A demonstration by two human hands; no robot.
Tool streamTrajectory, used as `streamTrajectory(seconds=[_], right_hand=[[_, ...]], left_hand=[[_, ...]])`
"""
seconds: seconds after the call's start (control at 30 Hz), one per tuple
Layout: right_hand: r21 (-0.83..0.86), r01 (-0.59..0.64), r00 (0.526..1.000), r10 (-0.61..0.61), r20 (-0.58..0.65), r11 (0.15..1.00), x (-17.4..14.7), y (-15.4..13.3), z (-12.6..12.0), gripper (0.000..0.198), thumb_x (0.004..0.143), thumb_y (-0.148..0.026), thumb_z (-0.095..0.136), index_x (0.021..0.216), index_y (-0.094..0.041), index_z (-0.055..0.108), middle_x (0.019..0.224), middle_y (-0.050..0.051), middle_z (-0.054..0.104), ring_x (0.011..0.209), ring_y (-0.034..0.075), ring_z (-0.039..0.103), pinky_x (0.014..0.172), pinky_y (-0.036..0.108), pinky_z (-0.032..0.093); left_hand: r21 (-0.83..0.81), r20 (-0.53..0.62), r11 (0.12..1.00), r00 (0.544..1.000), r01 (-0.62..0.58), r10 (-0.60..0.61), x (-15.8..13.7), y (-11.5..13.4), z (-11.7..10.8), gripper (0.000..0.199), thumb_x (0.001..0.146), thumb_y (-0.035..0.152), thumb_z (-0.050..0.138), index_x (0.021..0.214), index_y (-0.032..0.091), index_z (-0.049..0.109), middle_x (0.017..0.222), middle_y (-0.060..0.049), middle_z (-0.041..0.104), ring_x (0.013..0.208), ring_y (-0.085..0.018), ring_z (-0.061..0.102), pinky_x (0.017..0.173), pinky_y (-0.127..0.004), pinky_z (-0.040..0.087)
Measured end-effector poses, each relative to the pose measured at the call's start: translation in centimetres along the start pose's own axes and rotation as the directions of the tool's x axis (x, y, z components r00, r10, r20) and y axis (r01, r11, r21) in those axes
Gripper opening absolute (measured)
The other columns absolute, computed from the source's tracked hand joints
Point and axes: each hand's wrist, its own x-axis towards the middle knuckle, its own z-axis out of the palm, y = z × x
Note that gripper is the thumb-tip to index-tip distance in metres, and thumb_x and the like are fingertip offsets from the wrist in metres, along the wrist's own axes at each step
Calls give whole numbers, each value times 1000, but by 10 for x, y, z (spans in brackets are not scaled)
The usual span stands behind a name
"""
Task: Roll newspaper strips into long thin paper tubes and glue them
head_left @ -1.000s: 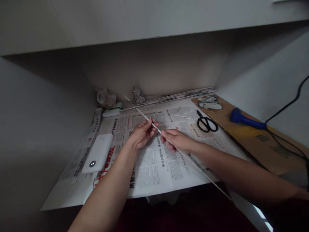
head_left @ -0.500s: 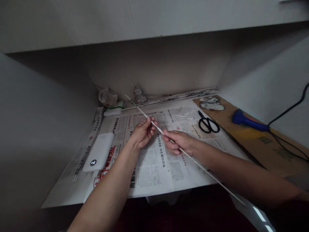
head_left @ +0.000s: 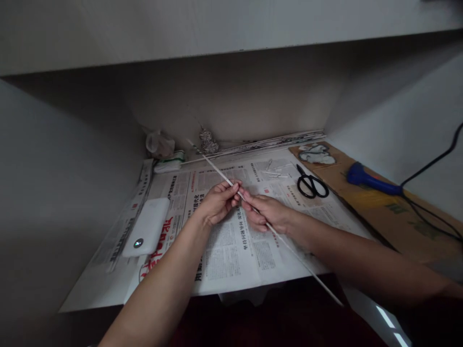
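A long, thin rolled-paper stick [head_left: 214,166] slants across the middle, its far end toward the back and its near end past the front edge. My left hand [head_left: 223,200] pinches it between thumb and fingers. Right beside it, my right hand [head_left: 265,210] is also closed round the stick, the fingertips of both hands almost touching. Beneath them lies a sheet of newspaper [head_left: 224,250] spread over the tabletop. Black-handled scissors [head_left: 311,185] rest to the right of my right hand, near several short white paper pieces [head_left: 277,172].
A white power bank [head_left: 147,226] lies at left. Along the back are a bundle of paper sticks [head_left: 282,143], a small coiled gourd-shaped piece [head_left: 208,141] and a plastic bag [head_left: 159,144]. At right, a blue glue gun [head_left: 372,180] with a black cord lies on cardboard [head_left: 408,217].
My left hand has slid down along the stick toward my right hand, closing the gap between them. The stick's near end has swung slightly left.
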Motion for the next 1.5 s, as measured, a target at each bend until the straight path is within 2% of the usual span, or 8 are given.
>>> streamTrajectory(seconds=[0.1, 0.2, 0.33, 0.57, 0.77, 1.0, 1.23, 1.5], right_hand=[[120, -49, 994, 36, 104, 992, -1, -2, -3, 42, 87, -61, 38, 80, -20, 45, 40, -10, 34, 30, 8, 35, 32, 19, 25], [-141, 9, 999, -13, -32, 990, -1, -4, -7, 46, 85, -62, 41, 86, -18, 52, 44, -6, 46, 35, 9, 42, 33, 19, 26], [-455, 100, 978, -172, -120, 885, -2, -5, -9, 38, 85, -54, 50, 77, -17, 54, 44, -5, 47, 36, 7, 40, 36, 18, 30], [102, -43, 981, 22, 194, 994, -3, -5, -7, 35, 91, -51, 36, 76, -20, 42, 38, -10, 33, 29, 8, 31, 33, 20, 27], [-161, 76, 995, -85, -44, 984, 1, 1, -6, 39, 87, -54, 46, 79, -16, 50, 42, -5, 47, 34, 8, 39, 36, 20, 30], [204, -80, 982, 42, 186, 976, 1, 0, -9, 38, 92, -52, 33, 77, -19, 45, 36, -9, 32, 30, 9, 31, 35, 20, 26], [-180, 75, 982, -103, -155, 981, 4, 2, -7, 40, 88, -56, 41, 79, -18, 49, 42, -5, 48, 32, 9, 43, 30, 17, 23], [-378, 78, 969, -159, -189, 923, 7, 6, -7, 41, 90, -53, 36, 75, -18, 50, 42, -5, 48, 32, 8, 41, 33, 19, 34]], left_hand=[[-56, -28, 997, 999, -45, 44, -1, 6, -1, 23, 71, 17, 73, 91, 12, 63, 72, -1, 61, 55, -4, 53, 50, -12, 44], [-36, -116, 995, 989, -98, 93, 0, 11, -3, 23, 71, 15, 72, 91, 12, 63, 72, -2, 62, 54, -4, 53, 48, -11, 44], [19, -159, 997, 984, -81, 83, 2, 10, -4, 22, 70, 14, 73, 90, 10, 64, 73, -4, 64, 52, -4, 54, 47, -11, 46], [-99, -129, 993, 990, -64, 51, 1, 9, -6, 19, 75, 14, 68, 93, 11, 64, 73, -4, 64, 53, -3, 55, 48, -10, 47], [17, -109, 999, 993, -41, 43, 1, 6, -5, 24, 71, 15, 72, 93, 10, 63, 75, -6, 66, 53, -4, 55, 46, -11, 46], [-77, -111, 996, 993, -46, 37, 1, 9, -5, 19, 74, 15, 69, 92, 12, 64, 74, -3, 65, 53, -4, 55, 46, -10, 45], [120, -88, 992, 995, -44, 55, 2, 4, -3, 27, 68, 17, 74, 92, 11, 64, 72, -3, 65, 57, -6, 58, 52, -14, 48], [205, -154, 979, 988, 16, 16, 4, -1, -5, 30, 60, 17, 80, 85, 10, 64, 66, -2, 64, 57, -8, 61, 55, -17, 51]])
